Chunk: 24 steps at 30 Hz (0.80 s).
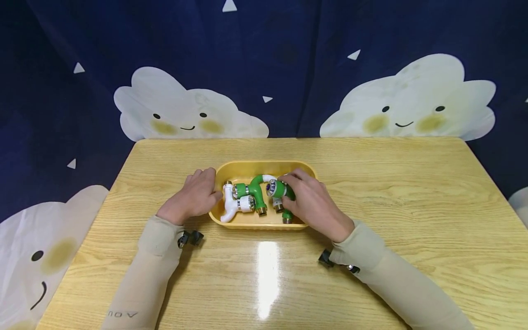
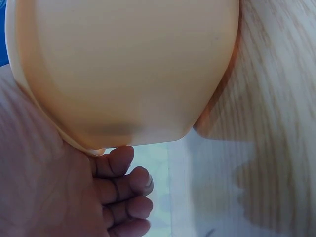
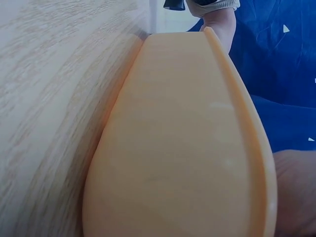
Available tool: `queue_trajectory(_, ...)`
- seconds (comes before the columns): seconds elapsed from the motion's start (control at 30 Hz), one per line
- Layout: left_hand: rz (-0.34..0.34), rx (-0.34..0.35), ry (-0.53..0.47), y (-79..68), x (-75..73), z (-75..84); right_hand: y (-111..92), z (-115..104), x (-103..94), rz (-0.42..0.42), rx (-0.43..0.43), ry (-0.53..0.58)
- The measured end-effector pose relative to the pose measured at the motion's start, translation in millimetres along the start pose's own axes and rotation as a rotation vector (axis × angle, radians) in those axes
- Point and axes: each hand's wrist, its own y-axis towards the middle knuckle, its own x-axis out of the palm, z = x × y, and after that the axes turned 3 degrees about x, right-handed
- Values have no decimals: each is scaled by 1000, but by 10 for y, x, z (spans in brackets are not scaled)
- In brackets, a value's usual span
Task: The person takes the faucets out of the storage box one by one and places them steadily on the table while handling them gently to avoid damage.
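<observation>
A yellow plastic tub [image 1: 255, 226] holds several toy-like water taps. My left hand [image 1: 194, 195] grips the tub's left end, thumb over the rim; its curled fingers [image 2: 129, 183] show outside the wall in the left wrist view. Inside, a white tap [image 1: 229, 201] lies at the left and a green tap [image 1: 256, 190] in the middle. My right hand [image 1: 315, 201] reaches over the right end and holds another green tap [image 1: 279, 189] between thumb and fingers. Beneath that one, a white tap [image 1: 270, 178] is partly hidden. The right wrist view shows mainly the tub's outer wall [image 3: 177, 133].
The tub stands on a light wood-grain table [image 1: 412, 192], toward its far edge. Behind hangs a dark blue curtain [image 1: 288, 55] with smiling white clouds and small triangles. A bright light reflection lies on the tabletop in front of the tub.
</observation>
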Motion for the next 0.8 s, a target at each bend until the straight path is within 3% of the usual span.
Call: queue_trajectory(0.8, -19, 0, 2, 10, -3, 8, -16, 7, -72, -3, -26, 2)
